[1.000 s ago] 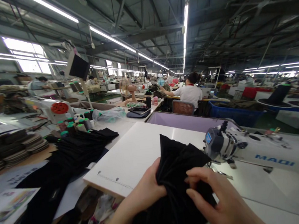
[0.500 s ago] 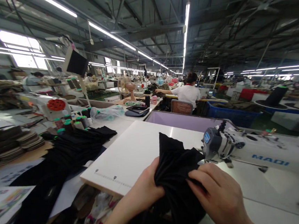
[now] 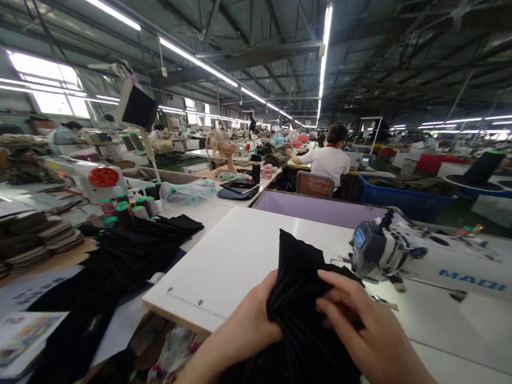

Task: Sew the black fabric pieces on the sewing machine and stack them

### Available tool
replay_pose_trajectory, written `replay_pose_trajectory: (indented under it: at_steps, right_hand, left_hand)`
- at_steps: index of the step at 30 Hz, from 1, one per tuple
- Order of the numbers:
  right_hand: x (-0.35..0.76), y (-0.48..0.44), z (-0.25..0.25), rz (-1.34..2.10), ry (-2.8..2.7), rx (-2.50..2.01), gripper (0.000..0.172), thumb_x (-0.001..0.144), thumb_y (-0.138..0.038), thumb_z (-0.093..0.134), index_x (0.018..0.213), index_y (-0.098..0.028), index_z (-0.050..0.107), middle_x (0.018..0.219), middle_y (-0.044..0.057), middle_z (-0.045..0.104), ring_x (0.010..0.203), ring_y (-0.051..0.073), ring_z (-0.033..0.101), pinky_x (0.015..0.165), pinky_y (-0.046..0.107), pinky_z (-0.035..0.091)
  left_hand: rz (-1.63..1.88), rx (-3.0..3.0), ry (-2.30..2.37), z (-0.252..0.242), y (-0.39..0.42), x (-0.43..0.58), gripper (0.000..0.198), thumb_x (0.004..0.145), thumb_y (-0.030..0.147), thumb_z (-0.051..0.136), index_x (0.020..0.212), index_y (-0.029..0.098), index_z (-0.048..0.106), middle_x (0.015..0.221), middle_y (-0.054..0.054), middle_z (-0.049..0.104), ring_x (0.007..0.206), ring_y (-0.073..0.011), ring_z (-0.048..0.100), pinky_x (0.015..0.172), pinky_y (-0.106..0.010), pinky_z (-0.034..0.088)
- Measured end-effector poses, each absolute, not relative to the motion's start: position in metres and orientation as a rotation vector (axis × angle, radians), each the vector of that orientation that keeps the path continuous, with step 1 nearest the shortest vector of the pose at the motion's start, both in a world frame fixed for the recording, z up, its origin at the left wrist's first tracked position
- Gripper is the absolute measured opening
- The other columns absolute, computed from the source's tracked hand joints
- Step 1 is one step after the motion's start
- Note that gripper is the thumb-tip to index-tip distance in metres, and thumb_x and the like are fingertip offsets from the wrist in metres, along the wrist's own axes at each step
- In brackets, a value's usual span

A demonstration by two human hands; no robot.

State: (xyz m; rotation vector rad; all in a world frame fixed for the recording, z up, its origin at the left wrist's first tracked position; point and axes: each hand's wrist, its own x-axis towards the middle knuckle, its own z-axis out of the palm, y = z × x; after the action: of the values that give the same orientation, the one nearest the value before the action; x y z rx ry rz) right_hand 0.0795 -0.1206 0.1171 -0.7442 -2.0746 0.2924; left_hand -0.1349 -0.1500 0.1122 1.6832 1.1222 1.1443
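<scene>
There are two hands, one left hand [image 3: 253, 318] and one right hand [image 3: 370, 322], and one gathered black cloth [image 3: 300, 343]. Nearby are two sewing machines, one MAQI machine [image 3: 450, 258] and one red-disc machine [image 3: 82, 178], plus one ruler-marked tabletop [image 3: 239, 259], one printed booklet [image 3: 22, 344], one peach-coloured fan [image 3: 226, 149], one woven-backed chair [image 3: 314, 184] and one near person in white [image 3: 328, 160]. Thread spools [image 3: 123, 215] exceed five, overlapping too much for an exact total.

On my feed: dark trussed roof [image 3: 378, 2] across the top. I log strip lights [image 3: 198, 62] receding toward upper centre, bright window [image 3: 52, 87] upper left, green floor [image 3: 175, 164] left of centre, brown chair [image 3: 314, 184] right of centre.
</scene>
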Motion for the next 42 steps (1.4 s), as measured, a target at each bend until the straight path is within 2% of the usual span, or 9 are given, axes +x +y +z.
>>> replay_pose_trajectory:
  at_steps: [6,8,11,14,22,27,31,34,42]
  right_hand:
    - [0.074,-0.118,0.118,-0.136,-2.11,-0.646,0.016,0.097,-0.022,0.054,0.111,-0.021,0.062,0.083,0.001,0.072,0.066,0.014,0.069,0.057,0.025,0.053]
    - [0.075,-0.117,0.119,-0.302,-2.069,-0.629,0.014,0.094,-0.018,0.056,0.104,-0.021,0.065,0.087,0.004,0.069,0.078,0.017,0.068,0.068,0.031,0.056]
    - [0.079,-0.117,0.122,-0.428,-2.035,-0.612,0.018,0.088,-0.013,0.059,0.099,-0.023,0.068,0.117,0.012,0.062,0.119,0.03,0.057,0.102,0.056,0.045]
    - [0.081,-0.116,0.125,-0.345,-2.079,-0.608,0.02,0.086,-0.008,0.056,0.095,-0.021,0.067,0.146,0.014,0.043,0.14,0.036,0.037,0.11,0.069,0.031]
    - [0.086,-0.114,0.127,-0.195,-2.192,-0.427,0.019,0.083,-0.007,0.057,0.094,-0.022,0.063,0.099,0.006,0.061,0.098,0.02,0.064,0.109,0.054,0.044]
    - [0.083,-0.125,0.127,0.302,-2.112,-0.539,0.009,0.092,-0.029,0.06,0.087,-0.022,0.056,0.108,0.009,0.065,0.081,0.015,0.067,0.068,0.024,0.059]
    - [0.076,-0.128,0.119,0.503,-1.896,-0.77,0.018,0.098,-0.029,0.052,0.116,-0.024,0.053,0.087,0.0,0.071,0.053,0.008,0.062,0.052,0.018,0.054]
    - [0.072,-0.124,0.115,0.344,-1.903,-0.75,0.038,0.096,-0.028,0.058,0.133,-0.025,0.047,0.079,-0.003,0.07,0.058,0.01,0.066,0.056,0.018,0.056]
    - [0.079,-0.117,0.117,-0.133,-2.142,-0.417,0.026,0.095,-0.013,0.053,0.12,-0.019,0.056,0.091,0.004,0.072,0.076,0.015,0.07,0.064,0.024,0.056]
  left_hand:
    - [1.183,1.669,1.125,0.11,-0.151,-0.13,0.065,0.072,0.006,0.068,0.134,0.022,0.055,0.127,-0.004,0.065,0.112,-0.024,0.062,0.1,-0.034,0.049]
    - [1.217,1.657,1.144,0.107,-0.15,-0.129,0.065,0.071,0.005,0.068,0.133,0.021,0.056,0.127,-0.004,0.065,0.111,-0.024,0.061,0.1,-0.034,0.049]
    - [1.232,1.656,1.162,0.104,-0.149,-0.129,0.065,0.071,0.005,0.068,0.133,0.022,0.056,0.128,-0.004,0.065,0.112,-0.0246,0.061,0.1,-0.034,0.048]
    - [1.234,1.655,1.169,0.103,-0.149,-0.13,0.066,0.072,0.005,0.068,0.134,0.023,0.054,0.129,-0.003,0.064,0.114,-0.0242,0.06,0.1,-0.033,0.048]
    - [1.215,1.68,1.184,0.11,-0.15,-0.134,0.061,0.072,0.006,0.071,0.128,0.021,0.056,0.124,-0.002,0.066,0.108,-0.0216,0.062,0.096,-0.03,0.049]
    - [1.157,1.699,1.164,0.114,-0.155,-0.134,0.059,0.074,0.009,0.072,0.129,0.021,0.056,0.124,-0.003,0.066,0.109,-0.0218,0.062,0.095,-0.03,0.049]
    - [1.135,1.718,1.148,0.113,-0.156,-0.131,0.063,0.077,0.009,0.069,0.135,0.023,0.053,0.13,-0.003,0.064,0.112,-0.0221,0.062,0.097,-0.031,0.049]
    - [1.118,1.725,1.144,0.111,-0.157,-0.129,0.063,0.078,0.01,0.068,0.137,0.023,0.051,0.131,-0.004,0.064,0.111,-0.0217,0.063,0.097,-0.031,0.05]
    - [1.108,1.735,1.155,0.11,-0.158,-0.129,0.061,0.077,0.005,0.064,0.134,0.023,0.052,0.129,-0.003,0.064,0.112,-0.0197,0.063,0.099,-0.029,0.048]
